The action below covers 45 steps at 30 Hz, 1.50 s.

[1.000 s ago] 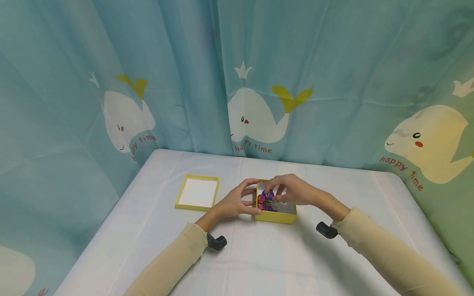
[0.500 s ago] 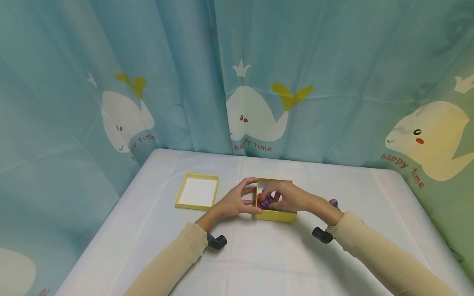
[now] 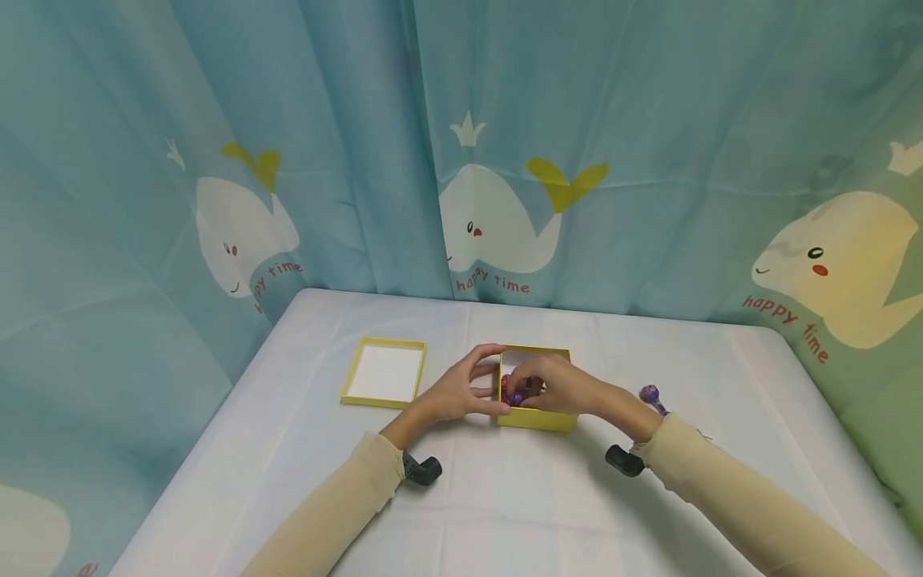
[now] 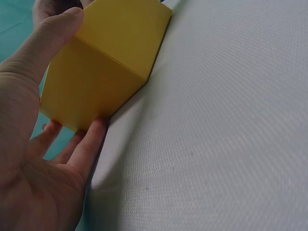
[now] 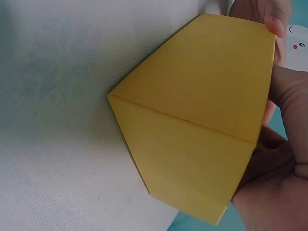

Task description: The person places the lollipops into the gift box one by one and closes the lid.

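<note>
A yellow open-topped box [image 3: 537,420] stands on the table with several red and purple wrapped lollipops [image 3: 517,398] in its left part. My left hand [image 3: 456,391] grips the box's left end, thumb at the front corner and forefinger at the back one. In the left wrist view the other fingertips [image 4: 96,126] touch the box's end wall. Down inside the box, my right hand [image 3: 558,385] has its thumb and fingers curled around a purple lollipop. Its fingertips are partly hidden, and in the right wrist view the box wall [image 5: 192,120] covers them.
Left of the box lies a yellow-rimmed lid [image 3: 384,373] with its white inside up. One purple lollipop [image 3: 650,393] lies on the white tabletop [image 3: 505,513], partly behind my right wrist. A blue whale-print curtain [image 3: 389,160] rises behind the table.
My right hand has reached lower and deeper into the box among the lollipops. Its forearm shifted slightly, uncovering the lollipop on the table. My left hand and the lid stay put.
</note>
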Each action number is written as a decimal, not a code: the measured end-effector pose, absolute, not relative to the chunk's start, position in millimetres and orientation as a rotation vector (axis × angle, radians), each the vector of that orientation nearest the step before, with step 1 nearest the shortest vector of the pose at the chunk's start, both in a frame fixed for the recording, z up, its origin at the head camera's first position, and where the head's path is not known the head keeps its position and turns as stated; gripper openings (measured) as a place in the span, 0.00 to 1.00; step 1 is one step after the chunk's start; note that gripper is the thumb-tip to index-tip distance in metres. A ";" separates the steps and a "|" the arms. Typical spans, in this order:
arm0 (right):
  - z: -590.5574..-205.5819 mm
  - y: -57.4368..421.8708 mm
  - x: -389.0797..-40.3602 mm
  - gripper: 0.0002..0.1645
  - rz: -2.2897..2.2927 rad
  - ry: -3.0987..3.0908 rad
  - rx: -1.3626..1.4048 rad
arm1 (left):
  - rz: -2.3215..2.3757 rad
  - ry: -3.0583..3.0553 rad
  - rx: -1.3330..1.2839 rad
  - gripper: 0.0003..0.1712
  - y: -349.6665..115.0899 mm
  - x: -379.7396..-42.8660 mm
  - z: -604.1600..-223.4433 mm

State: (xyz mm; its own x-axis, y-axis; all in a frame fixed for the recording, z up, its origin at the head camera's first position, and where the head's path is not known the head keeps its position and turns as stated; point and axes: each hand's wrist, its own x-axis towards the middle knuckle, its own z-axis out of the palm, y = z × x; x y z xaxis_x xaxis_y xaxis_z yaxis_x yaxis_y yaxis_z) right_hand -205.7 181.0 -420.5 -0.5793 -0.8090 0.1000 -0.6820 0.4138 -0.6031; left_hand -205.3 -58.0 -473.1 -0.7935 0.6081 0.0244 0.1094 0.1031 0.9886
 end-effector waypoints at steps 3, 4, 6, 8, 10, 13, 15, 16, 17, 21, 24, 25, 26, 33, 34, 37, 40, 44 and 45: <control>-419.2 180.9 -205.1 0.09 -0.883 2.478 -1.315 | 1.740 1.993 0.700 0.54 -57.8 -205.1 -471.9; -419.0 180.8 -204.9 0.09 -0.881 2.480 -1.312 | 1.741 1.993 0.699 0.54 -57.6 -205.0 -471.6; -419.1 180.9 -204.9 0.09 -0.878 2.482 -1.307 | 1.741 1.993 0.699 0.54 -57.3 -205.0 -471.1; -419.2 181.0 -205.0 0.09 -0.875 2.484 -1.306 | 1.738 1.996 0.698 0.54 -57.1 -205.1 -470.9; -419.4 181.2 -204.9 0.09 -0.873 2.483 -1.300 | 1.735 2.000 0.698 0.54 -56.9 -205.1 -470.8; -418.6 181.4 -204.0 0.09 -0.871 2.484 -1.290 | 1.729 2.005 0.700 0.54 -56.8 -204.9 -471.0; -417.9 181.7 -203.4 0.09 -0.871 2.485 -1.289 | 1.728 2.005 0.704 0.54 -56.7 -204.6 -470.5; -417.6 182.0 -203.2 0.09 -0.872 2.486 -1.289 | 1.726 2.006 0.706 0.54 -56.7 -204.6 -470.5; -417.1 182.2 -202.9 0.09 -0.872 2.487 -1.289 | 1.727 2.005 0.707 0.54 -56.5 -204.5 -470.2; -414.8 183.8 -202.4 0.10 -0.885 2.470 -1.277 | 1.729 2.006 0.709 0.53 -56.3 -203.9 -468.9; -412.3 185.8 -202.5 0.12 -0.910 2.438 -1.264 | 1.726 2.012 0.707 0.53 -56.7 -203.4 -469.0; -411.4 186.6 -202.7 0.13 -0.914 2.433 -1.258 | 1.725 2.014 0.705 0.53 -56.9 -203.5 -469.5; -410.3 187.5 -202.9 0.13 -0.916 2.429 -1.251 | 1.724 2.016 0.702 0.53 -57.1 -203.7 -470.1; -399.2 197.8 -203.2 0.15 -0.878 2.474 -1.186 | 1.729 2.017 0.685 0.54 -57.2 -204.9 -473.5; -397.0 199.8 -202.8 0.15 -0.873 2.486 -1.178 | 1.730 2.016 0.683 0.54 -57.0 -205.0 -473.6; -391.0 205.2 -201.2 0.17 -0.867 2.519 -1.160 | 1.729 2.017 0.677 0.54 -56.9 -205.1 -473.7; -385.7 210.2 -199.3 0.19 -0.876 2.542 -1.158 | 1.726 2.021 0.674 0.53 -57.1 -205.1 -474.1; -381.4 214.4 -197.0 0.20 -0.901 2.566 -1.139 | 1.719 2.030 0.663 0.54 -57.4 -205.8 -475.3; -381.0 214.9 -196.6 0.21 -0.902 2.573 -1.133 | 1.719 2.030 0.662 0.54 -57.4 -206.1 -475.6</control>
